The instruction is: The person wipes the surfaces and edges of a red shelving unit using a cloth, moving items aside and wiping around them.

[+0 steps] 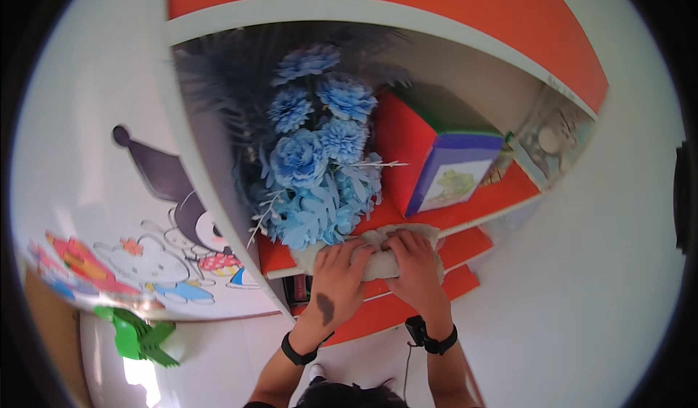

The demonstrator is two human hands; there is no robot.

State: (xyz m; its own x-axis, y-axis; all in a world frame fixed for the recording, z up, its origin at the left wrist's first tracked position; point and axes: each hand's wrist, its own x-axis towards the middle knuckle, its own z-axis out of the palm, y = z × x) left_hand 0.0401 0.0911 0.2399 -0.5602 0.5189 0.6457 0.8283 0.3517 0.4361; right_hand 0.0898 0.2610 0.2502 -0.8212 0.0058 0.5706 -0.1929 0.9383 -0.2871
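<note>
Both hands grip a light grey cloth (381, 263) at the front edge of a red shelf (376, 215). My left hand (339, 277) has its fingers bent over the cloth's left part, and my right hand (414, 261) holds its right part. The cloth looks bunched between them; the thumbs are partly hidden. Just beyond the cloth, a bunch of blue artificial flowers (322, 152) stands on the shelf, its lowest blooms close to my left fingers. Right of the flowers is a box (403, 141) with red, green and purple sides and a frog picture on its front.
Lower red shelves (463, 291) lie beneath the hands. A white side panel (218, 190) with cartoon figures bounds the shelf at left, and a white frame (327, 7) runs above. A patterned item (556, 135) stands at the right end. A green plastic object (136, 337) is low at left.
</note>
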